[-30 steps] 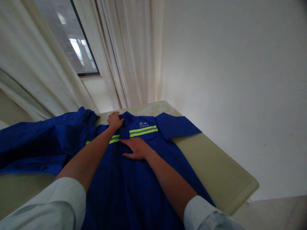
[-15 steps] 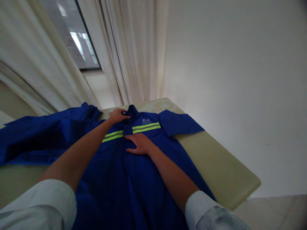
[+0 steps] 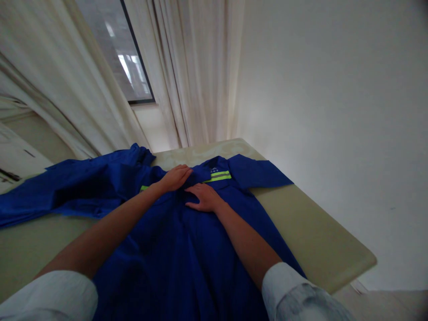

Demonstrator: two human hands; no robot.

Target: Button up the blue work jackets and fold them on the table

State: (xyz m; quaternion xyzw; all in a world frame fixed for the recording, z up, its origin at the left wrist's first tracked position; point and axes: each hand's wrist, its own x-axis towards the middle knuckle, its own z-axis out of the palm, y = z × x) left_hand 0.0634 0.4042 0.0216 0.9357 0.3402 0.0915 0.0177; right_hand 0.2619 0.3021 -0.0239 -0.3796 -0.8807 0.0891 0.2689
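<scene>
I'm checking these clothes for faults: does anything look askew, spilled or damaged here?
Beside the left hand, the blue garment folds over at its top, partly hiding its reflective stripe. The blue cloth at left looks bunched, unlike the flatter sleeve at right. No damage or spill shows.

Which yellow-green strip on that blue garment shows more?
The strip just beyond the right hand: a longer stretch of it shows, while the other strip is only a scrap by the left forearm.
</scene>
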